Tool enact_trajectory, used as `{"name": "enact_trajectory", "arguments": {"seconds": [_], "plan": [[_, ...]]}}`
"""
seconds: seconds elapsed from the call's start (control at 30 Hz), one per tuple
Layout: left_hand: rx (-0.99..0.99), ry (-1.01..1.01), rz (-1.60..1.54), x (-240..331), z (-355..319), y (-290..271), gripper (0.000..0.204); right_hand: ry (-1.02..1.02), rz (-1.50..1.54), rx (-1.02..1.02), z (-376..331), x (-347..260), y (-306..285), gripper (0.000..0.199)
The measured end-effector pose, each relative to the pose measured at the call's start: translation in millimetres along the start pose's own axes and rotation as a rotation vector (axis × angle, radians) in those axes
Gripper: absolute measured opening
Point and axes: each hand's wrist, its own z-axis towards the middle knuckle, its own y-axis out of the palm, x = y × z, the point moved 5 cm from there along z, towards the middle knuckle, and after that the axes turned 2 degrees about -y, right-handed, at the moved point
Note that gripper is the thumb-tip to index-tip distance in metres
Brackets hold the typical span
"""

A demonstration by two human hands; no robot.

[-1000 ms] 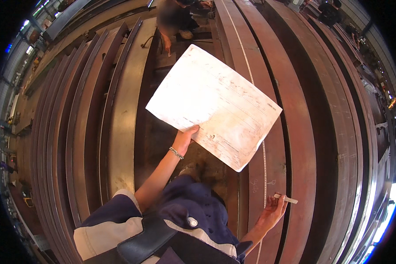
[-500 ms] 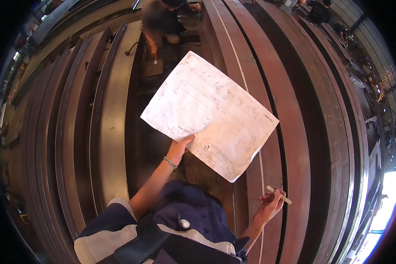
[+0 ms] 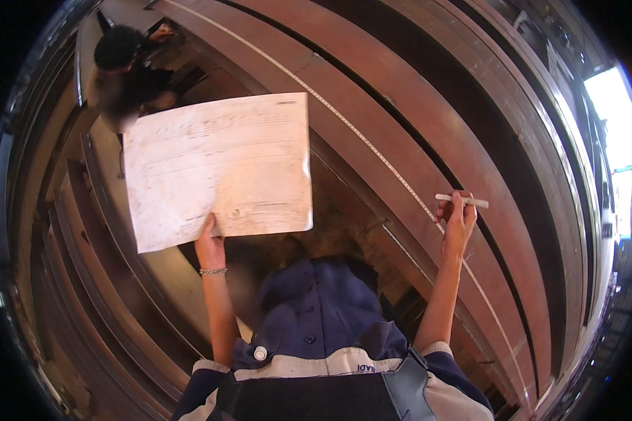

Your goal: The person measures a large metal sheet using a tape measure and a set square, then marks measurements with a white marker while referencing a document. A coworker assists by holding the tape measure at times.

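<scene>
My left hand [image 3: 209, 242] pinches the lower edge of a large, smudged sheet of paper [image 3: 221, 168], thumb on top. Thin printed lines, apparently a technical drawing, cross the sheet. Over to the right, a short pale chalk stick [image 3: 463, 201] is held between the fingers of my right hand [image 3: 458, 221]. That hand is above a reddish-brown steel beam [image 3: 372, 119], close to a measuring tape [image 3: 354, 130] stretched along the beam. Whether the fingers touch the steel I cannot tell.
More long steel beams [image 3: 112, 281] run side by side at the left, with gaps between them. Another person [image 3: 123, 77] crouches beyond the paper at the far left. Dark gaps part the beams on the right. Bright daylight enters at the right rim.
My view has turned to the right. The paper has shifted left and lies straighter in view. My right hand has moved up along the tape, farther from my body, still with the chalk.
</scene>
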Motion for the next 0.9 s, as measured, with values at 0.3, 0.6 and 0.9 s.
{"name": "enact_trajectory", "arguments": {"seconds": [0.3, 0.6, 0.9], "plan": [[-0.124, 0.081, -0.122, 11, 5, 12, 0.032, -0.005, -0.111, -0.091, 6, 13, 3, 0.013], [-0.238, 0.117, -0.119, 29, -11, 26, 0.033, -0.054, -0.368, -0.172, -22, -2, 27, 0.015], [-0.302, 0.067, -0.099, 22, 10, 19, 0.036, -0.064, -0.345, -0.188, -57, -3, 33, 0.015]]}}
